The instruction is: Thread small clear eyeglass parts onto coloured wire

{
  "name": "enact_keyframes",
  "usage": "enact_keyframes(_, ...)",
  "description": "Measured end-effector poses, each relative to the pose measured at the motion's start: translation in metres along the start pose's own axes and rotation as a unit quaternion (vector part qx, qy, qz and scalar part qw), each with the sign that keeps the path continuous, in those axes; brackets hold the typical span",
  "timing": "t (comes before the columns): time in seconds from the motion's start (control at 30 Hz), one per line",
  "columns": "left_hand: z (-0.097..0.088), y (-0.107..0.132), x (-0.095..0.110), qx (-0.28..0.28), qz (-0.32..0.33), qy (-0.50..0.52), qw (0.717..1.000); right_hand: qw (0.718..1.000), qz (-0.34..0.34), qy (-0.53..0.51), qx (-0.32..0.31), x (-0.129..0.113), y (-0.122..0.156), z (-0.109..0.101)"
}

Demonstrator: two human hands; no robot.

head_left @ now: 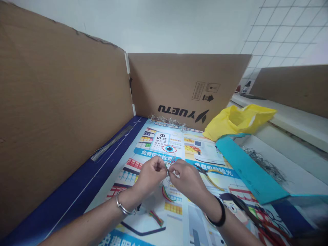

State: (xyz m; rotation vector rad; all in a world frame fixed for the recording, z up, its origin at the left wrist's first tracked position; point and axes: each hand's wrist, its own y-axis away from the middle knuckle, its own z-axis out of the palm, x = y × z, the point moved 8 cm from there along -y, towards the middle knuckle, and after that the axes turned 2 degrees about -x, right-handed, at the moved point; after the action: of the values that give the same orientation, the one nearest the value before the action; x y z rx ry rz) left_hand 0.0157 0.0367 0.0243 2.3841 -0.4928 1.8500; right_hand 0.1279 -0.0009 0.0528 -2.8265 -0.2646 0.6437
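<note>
A person's left hand (153,173) and right hand (188,176) met above a printed surface (176,222), the fingers of each pinched together on a thin strand (167,172) between them. Red, yellow and green cords (167,195) showed just below, with a short coloured bundle (156,218) lying nearer the person. Yellow-handled scissors (205,172) lay beside the right hand; red-handled scissors (258,222) rested farther right, near a teal box (251,172) holding tangled wire (265,164).

Brown cardboard (64,92) fills the left, a printed panel (169,82) the upper middle; a yellow bag (225,124) sits right of centre.
</note>
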Motion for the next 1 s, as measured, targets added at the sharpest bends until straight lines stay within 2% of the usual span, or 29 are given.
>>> enact_keyframes(0.17,0.0,0.0,0.001,0.006,-0.008,0.032,0.999,0.999,0.005,-0.041,0.012,0.003,0.0,0.001)
enact_keyframes(0.63,0.008,0.0,-0.005,-0.045,-0.017,0.069,0.996,0.993,0.013,-0.116,-0.002,0.012,-0.004,0.007)
enact_keyframes(0.87,0.011,-0.001,-0.009,-0.048,-0.027,0.083,0.995,0.965,0.063,-0.253,-0.029,0.029,-0.009,0.019)
enact_keyframes(1.0,0.015,-0.001,-0.01,-0.068,-0.031,0.085,0.994,0.945,0.078,-0.313,-0.051,0.032,-0.011,0.019)
